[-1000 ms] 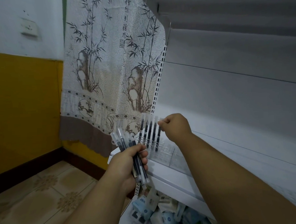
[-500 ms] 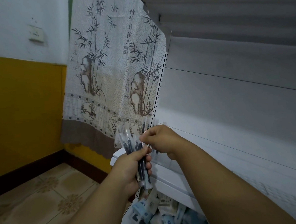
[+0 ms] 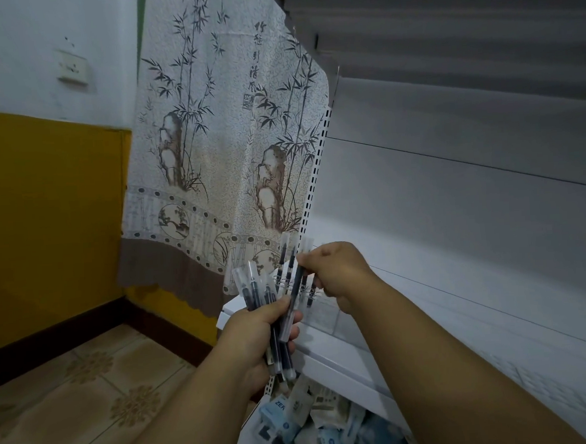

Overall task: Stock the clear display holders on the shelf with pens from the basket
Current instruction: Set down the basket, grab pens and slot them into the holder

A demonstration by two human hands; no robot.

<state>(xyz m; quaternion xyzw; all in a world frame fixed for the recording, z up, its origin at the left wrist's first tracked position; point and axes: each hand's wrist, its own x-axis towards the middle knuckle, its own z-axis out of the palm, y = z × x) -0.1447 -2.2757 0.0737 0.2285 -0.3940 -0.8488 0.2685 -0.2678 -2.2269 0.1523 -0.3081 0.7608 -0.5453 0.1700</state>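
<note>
My left hand [image 3: 257, 337] grips a bundle of several clear-capped dark pens [image 3: 254, 289] in front of the white shelf [image 3: 330, 353]. My right hand [image 3: 339, 274] pinches one dark pen [image 3: 295, 290] near its upper part, with the pen's lower end still among the bundle. Behind both hands stands a clear display holder [image 3: 319, 314] on the shelf's left end, with several pens [image 3: 285, 253] upright in it. My right hand hides most of the holder. The basket cannot be made out as such.
Below the shelf lies a heap of small blue and white stationery packets [image 3: 314, 423]. A bamboo-print curtain [image 3: 225, 140] hangs left of the shelf's slotted upright [image 3: 312, 172]. Yellow wall and tiled floor [image 3: 72, 389] are at left. An upper shelf [image 3: 444, 23] overhangs.
My right hand has drawn back from the pens in the holder to the bundle in my left hand and now pinches one pen there. My left hand stayed about where it was.
</note>
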